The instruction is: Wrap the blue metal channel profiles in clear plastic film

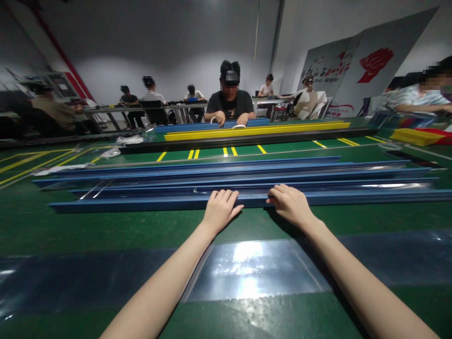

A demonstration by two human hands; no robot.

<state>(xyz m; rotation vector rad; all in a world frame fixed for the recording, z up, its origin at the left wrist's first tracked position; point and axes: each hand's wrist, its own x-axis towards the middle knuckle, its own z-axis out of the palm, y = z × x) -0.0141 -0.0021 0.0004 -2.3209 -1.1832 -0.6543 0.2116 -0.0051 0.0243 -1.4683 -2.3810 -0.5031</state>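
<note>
our green desk (106,230) bears a clear sheet (247,268), flat and untouched, then blue strips (148,179) already laid out; what remains, we can't tell. at the nearest strip (123,206), our left hand (221,207) spreads its thumb, our right hand (292,203) curls; any pinch is unclear.

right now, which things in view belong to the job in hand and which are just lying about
Likely part of the job:
nearest blue strip, with the left hand and right hand on it
other blue strips behind
clear sheeting in front, perhaps

Apparently just lying about:
white bundle, back left
yellow bin, far right
</note>
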